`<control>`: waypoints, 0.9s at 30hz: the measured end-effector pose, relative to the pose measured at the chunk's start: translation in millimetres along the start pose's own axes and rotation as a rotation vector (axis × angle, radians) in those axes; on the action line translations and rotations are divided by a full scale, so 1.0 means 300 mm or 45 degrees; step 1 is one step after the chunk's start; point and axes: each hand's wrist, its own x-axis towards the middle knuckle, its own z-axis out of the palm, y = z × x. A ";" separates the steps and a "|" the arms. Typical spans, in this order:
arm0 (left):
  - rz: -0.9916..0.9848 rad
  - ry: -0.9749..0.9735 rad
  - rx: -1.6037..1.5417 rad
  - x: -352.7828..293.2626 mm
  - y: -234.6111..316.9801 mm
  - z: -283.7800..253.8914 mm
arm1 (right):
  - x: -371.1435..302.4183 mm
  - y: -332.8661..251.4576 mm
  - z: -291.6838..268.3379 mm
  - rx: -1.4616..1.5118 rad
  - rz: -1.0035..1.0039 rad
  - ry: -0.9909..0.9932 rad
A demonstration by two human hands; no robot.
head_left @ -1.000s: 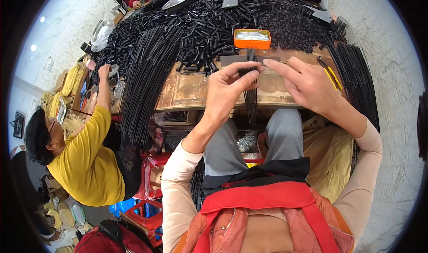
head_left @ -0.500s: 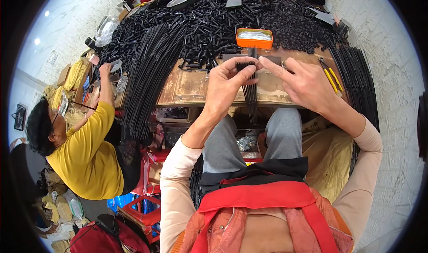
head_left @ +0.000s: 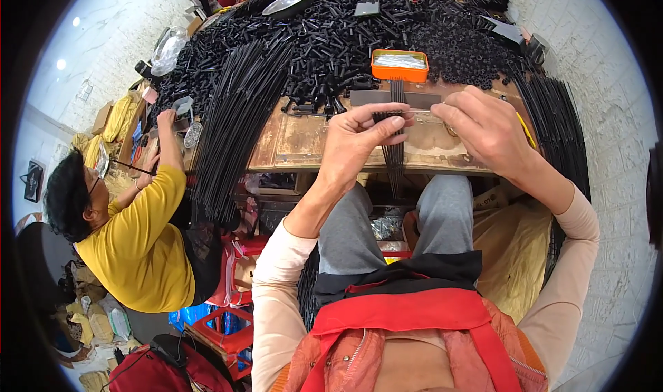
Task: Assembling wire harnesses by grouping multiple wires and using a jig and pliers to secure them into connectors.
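My left hand (head_left: 352, 140) is closed around a small bundle of thin black rods (head_left: 394, 158), which stands across the table's front edge with its lower ends hanging over my knees. Between my two hands runs a thin, pale, straight strand (head_left: 420, 110). Its right end is pinched in the fingers of my right hand (head_left: 487, 129); its left end meets the left fingertips at the bundle. I cannot make out whether it passes between the rods. Just beyond the bundle is an orange box (head_left: 399, 75) holding similar pale strands (head_left: 402, 61).
Heaps of black tubular parts (head_left: 324, 46) cover the far table (head_left: 290, 143). Long black rods lie in sheaves at left (head_left: 238, 116) and right (head_left: 556, 122). Yellow-handled pliers (head_left: 526, 131) lie partly behind my right hand. At left a person in yellow (head_left: 138, 240) works at the table.
My right hand has drawn away from the left fingertips to the right, and the pale strand now shows stretched between the hands. My left hand keeps its hold on the rods.
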 end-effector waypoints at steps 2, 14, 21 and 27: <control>-0.008 -0.025 0.017 0.002 0.000 0.002 | 0.016 -0.001 0.011 0.121 -0.017 0.041; 0.030 -0.122 0.059 -0.004 -0.002 -0.017 | 0.032 -0.005 0.047 0.223 -0.004 0.111; 0.046 -0.083 0.032 -0.011 -0.004 -0.026 | 0.027 -0.021 0.043 0.271 -0.013 0.200; -0.050 -0.102 0.207 -0.026 -0.028 -0.061 | 0.035 0.015 0.067 0.354 0.033 0.095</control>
